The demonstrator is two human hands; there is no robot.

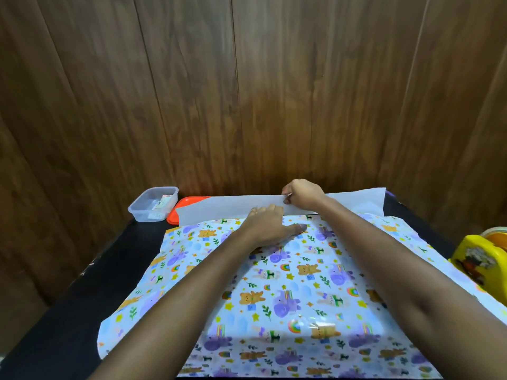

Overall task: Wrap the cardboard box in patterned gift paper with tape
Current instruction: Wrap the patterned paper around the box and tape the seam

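Observation:
Patterned gift paper [296, 283] with bears and rainbows covers the cardboard box, which is hidden beneath it on the black table [82, 283]. The paper's far flap [227, 208] stands up and shows its white underside. My left hand [270, 224] lies flat on the paper over the box's far top edge, fingers straight. My right hand [300, 194] pinches the upper edge of the white flap just beyond the left hand.
A clear plastic container [152, 204] and an orange lid [186, 208] sit at the table's far left. A yellow tape dispenser [477, 267] stands at the right edge. A wooden wall rises right behind the table.

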